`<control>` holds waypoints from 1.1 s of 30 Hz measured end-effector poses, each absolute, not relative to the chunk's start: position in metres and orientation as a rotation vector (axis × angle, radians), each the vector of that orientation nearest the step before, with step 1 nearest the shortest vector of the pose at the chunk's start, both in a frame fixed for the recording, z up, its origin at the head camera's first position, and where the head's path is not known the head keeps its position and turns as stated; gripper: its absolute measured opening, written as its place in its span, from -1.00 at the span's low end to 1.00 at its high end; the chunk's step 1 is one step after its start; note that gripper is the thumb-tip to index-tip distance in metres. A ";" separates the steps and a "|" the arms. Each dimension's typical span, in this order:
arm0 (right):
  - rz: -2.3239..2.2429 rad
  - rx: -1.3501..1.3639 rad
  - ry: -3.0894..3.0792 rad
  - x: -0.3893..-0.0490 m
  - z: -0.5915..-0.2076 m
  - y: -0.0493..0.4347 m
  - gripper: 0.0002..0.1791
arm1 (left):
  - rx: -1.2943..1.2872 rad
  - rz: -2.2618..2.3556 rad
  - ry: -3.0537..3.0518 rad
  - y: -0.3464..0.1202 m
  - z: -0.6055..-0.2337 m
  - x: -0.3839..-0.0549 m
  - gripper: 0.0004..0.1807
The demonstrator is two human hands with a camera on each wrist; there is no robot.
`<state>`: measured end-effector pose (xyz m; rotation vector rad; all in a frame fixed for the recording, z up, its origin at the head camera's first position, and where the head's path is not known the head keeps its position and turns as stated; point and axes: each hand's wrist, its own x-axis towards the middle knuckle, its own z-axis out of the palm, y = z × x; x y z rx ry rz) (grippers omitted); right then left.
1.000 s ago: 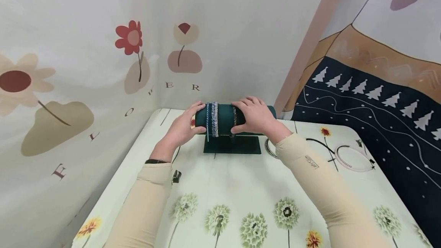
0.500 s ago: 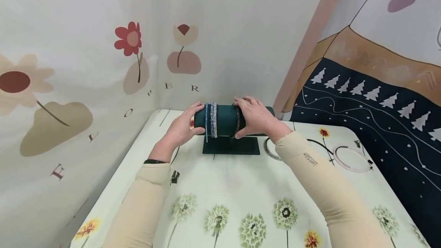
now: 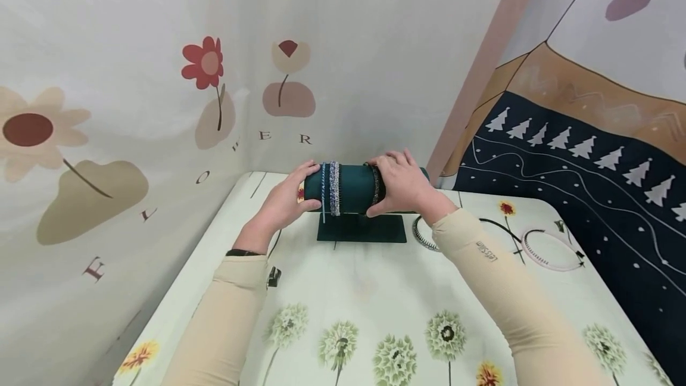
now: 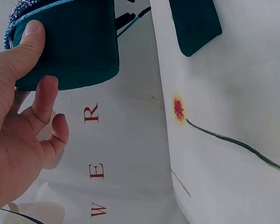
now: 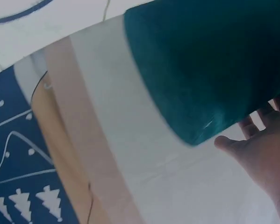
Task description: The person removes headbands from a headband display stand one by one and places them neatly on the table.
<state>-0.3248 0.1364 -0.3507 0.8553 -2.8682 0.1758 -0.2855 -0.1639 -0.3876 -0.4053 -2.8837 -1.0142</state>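
A dark green padded roll on a flat-based display stand stands at the back of the table. My left hand holds the roll's left end, thumb in front; in the left wrist view the thumb lies beside a blue headband. Near that hand, the thin blue headband and a sparkly silver-blue headband circle the roll. With thumb in front and fingers on top, my right hand grips a dark beaded headband toward the right end. That hand hides part of it.
More headbands lie on the table's right side: a pink one, a black one and a dark toothed one, partly behind the right forearm. A small black clip-like object sits by the left sleeve. Printed curtains stand behind.
The dark beaded headband has slid a little to the right along the roll, and my right hand has shifted with it. The left hand and the stand have stayed in place.
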 end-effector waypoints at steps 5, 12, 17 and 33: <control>0.213 0.839 -2.874 -0.324 -0.345 0.162 0.25 | -0.397 -1.008 -2.888 -0.164 -0.387 -0.286 -0.01; 0.207 0.845 -2.918 -0.321 -0.337 0.190 0.26 | -0.397 -1.008 -2.898 -0.164 -0.385 -0.286 0.00; 0.189 0.818 -2.972 -0.323 -0.332 0.204 0.23 | -0.406 -1.011 -2.900 -0.164 -0.387 -0.287 -0.01; 0.314 0.878 -2.992 -0.330 -0.346 0.193 0.29 | -0.410 -1.026 -2.893 -0.165 -0.388 -0.287 0.00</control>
